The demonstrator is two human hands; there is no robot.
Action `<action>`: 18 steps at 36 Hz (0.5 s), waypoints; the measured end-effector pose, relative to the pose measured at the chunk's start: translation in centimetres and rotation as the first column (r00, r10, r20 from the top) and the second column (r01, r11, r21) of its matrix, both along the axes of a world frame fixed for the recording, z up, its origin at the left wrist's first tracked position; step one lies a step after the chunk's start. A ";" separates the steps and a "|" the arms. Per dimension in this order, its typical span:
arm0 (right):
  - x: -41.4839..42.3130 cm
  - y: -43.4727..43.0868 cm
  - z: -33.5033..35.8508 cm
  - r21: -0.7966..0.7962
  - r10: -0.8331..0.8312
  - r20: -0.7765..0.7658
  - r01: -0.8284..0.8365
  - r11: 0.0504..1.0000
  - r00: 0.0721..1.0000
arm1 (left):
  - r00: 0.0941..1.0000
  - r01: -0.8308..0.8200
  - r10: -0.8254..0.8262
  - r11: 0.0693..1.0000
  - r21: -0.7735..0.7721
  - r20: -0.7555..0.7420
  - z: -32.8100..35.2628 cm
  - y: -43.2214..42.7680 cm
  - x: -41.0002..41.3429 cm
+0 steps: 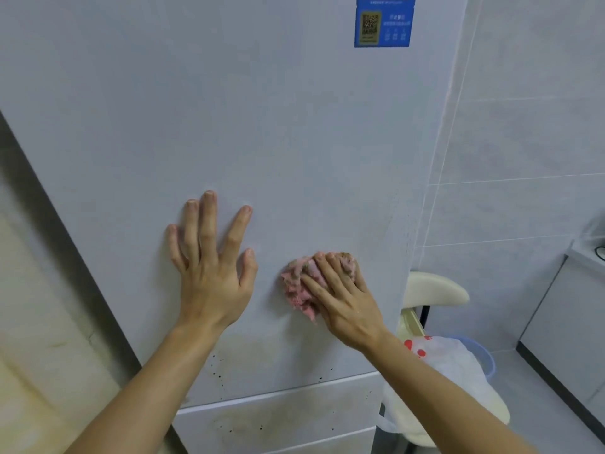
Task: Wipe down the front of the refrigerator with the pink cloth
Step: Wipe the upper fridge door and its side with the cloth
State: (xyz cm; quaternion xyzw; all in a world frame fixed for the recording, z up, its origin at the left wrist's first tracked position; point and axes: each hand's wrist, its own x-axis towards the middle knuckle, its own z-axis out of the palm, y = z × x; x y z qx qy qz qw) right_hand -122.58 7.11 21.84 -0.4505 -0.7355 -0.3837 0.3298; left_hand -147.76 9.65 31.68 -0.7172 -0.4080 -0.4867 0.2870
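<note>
"Forearms nearest, then. Whose were they?"

"Mine, both bare, rising from the bottom edge to the fridge (262,126) door. My left hand (209,267) lay flat on the door, fingers straight and spread wide, thumb out to the side, holding nothing."

"And the other?"

"My right hand (340,299) sat just to the right of it, a little lower and apart from it. Its fingers were bent over the cloth (299,286), which was bunched into a wad and pressed against the door — pink showed between my fingers and out past the thumb side."

"Where on the door was that?"

"On the lower part of the upper door, near its right edge. Below my wrists, dark specks (216,371) dotted the door just above the seam, and a yellowish smear marked the drawer (278,411) front beneath."

"Anything higher up?"

"A blue sticker (382,22) with a square code, near the door's top right — its print was too blurred to read."

"Beside the fridge?"

"To the right, a cream stool (435,290) stood by the tiled wall (523,158). Below it was a white bag (451,365) with red marks, and a blue bin (487,358) showed behind the bag. A pale cabinet (563,322) stood farther right."
</note>
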 end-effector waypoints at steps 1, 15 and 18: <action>-0.3 0.2 1.5 0.023 0.003 -0.042 -0.002 1.000 0.999 | 1.000 -0.001 0.001 1.000 -0.003 -0.003 0.0 0.0 0.0; -10.2 2.1 14.0 0.225 0.008 -0.395 0.089 0.970 0.919 | 0.997 -0.028 0.026 0.999 0.025 0.079 0.5 0.7 -2.8; -10.6 1.6 6.8 0.157 0.021 -0.233 0.016 0.988 0.972 | 0.997 -0.024 0.023 1.000 0.016 0.074 0.5 1.0 -4.0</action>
